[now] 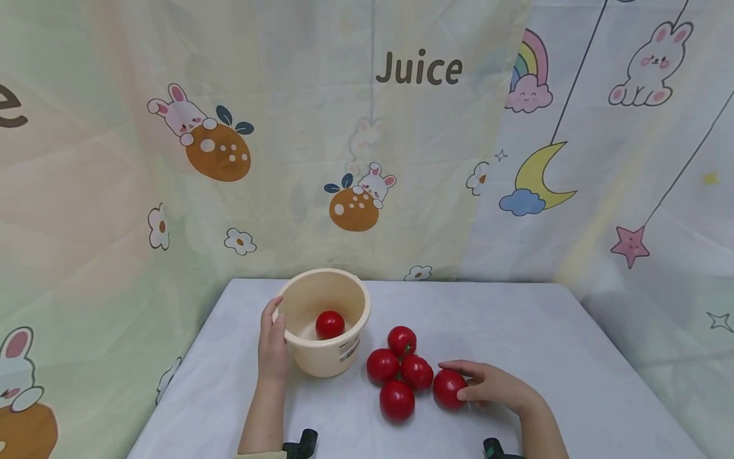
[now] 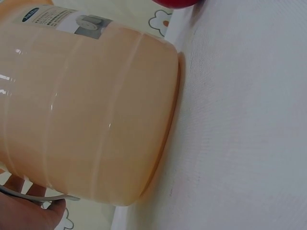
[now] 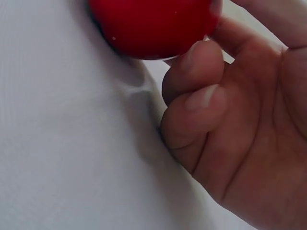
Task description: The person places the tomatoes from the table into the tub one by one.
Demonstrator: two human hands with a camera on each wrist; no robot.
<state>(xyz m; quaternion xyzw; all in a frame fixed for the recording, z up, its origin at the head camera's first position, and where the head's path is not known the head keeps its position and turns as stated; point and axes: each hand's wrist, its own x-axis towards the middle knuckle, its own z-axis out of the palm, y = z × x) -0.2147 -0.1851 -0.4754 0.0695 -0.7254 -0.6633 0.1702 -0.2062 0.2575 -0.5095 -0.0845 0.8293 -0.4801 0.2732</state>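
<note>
A cream plastic bucket [image 1: 327, 357] stands at the left of the table, its mouth tilted toward me, with one red tomato [image 1: 329, 325] inside. My left hand [image 1: 273, 344] grips its left side near the rim; in the left wrist view, fingers curl by a thin pale band at the bucket's edge. On the right, my right hand [image 1: 493, 386] holds a shiny red tomato [image 1: 449, 389] between thumb and fingers. The right wrist view shows this tomato [image 3: 153, 26] low over the cloth, with the other fingers [image 3: 194, 112] curled below it.
Several more tomatoes [image 1: 397, 401] lie clustered between the bucket and my right hand. A white cloth covers the table [image 1: 487, 319]. Behind it hangs a printed curtain [image 1: 287, 191] with rabbits and flowers. A label [image 2: 67, 21] is stuck on the bucket's wall.
</note>
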